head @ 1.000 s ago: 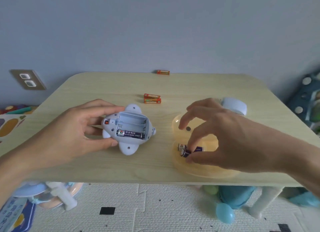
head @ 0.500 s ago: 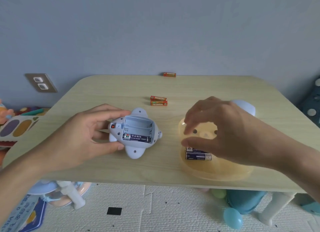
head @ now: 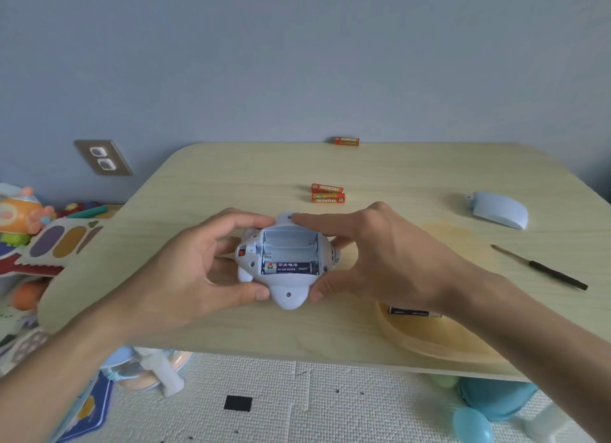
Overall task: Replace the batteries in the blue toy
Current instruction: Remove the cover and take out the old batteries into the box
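The pale blue toy [head: 287, 294] lies belly-up on the wooden table [head: 231, 178], its battery bay open. One dark battery [head: 289, 267] sits in the nearest slot; the other two slots hold nothing. My left hand [head: 195, 270] grips the toy's left side, thumb near the front fin. My right hand [head: 373, 261] grips its right side, forefinger on the far fin. A dark battery [head: 413, 311] lies in the yellow dish [head: 439, 340], partly hidden by my right wrist. The blue battery cover [head: 499, 209] rests at the far right.
Two orange batteries [head: 327, 193] lie side by side behind the toy, a third orange battery [head: 346, 141] at the table's far edge. A small screwdriver [head: 542, 272] lies to the right. Toys crowd the floor on the left and under the table.
My right hand left the yellow dish and came left to take hold of the toy's right side. The batteries it touched stay in the dish. The view has shifted, toy now central.
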Action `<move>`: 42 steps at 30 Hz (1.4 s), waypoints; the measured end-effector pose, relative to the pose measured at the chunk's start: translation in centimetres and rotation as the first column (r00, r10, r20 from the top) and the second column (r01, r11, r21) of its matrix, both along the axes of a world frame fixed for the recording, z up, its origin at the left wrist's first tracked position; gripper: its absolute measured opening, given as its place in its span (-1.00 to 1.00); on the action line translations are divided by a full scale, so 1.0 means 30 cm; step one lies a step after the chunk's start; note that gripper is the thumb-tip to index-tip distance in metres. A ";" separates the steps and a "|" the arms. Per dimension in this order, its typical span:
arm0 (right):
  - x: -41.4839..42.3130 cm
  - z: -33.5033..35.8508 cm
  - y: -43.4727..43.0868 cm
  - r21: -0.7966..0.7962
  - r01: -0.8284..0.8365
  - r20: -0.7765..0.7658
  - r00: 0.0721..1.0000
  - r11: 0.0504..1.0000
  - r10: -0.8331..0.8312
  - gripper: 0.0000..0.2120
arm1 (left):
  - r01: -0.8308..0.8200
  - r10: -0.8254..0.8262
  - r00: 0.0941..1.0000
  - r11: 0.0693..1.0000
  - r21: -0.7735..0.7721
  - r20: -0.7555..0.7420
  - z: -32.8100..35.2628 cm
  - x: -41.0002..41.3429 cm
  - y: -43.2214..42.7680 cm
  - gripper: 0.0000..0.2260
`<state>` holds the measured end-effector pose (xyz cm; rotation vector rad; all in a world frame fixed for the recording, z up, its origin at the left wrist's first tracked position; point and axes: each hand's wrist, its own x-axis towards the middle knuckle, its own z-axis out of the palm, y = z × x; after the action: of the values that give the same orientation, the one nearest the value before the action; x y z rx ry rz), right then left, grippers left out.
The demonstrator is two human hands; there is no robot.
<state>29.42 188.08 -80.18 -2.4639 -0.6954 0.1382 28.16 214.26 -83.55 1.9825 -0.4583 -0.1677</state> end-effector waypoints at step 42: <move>0.031 0.003 -0.020 0.045 -0.093 -0.057 0.994 0.995 0.095 -0.31 | 0.102 -0.358 0.822 0.857 0.505 0.442 0.027 0.029 -0.123 -0.56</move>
<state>30.35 187.48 -80.08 -2.3777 -0.7810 0.2298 29.02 210.58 -82.75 2.4372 -1.1161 0.1360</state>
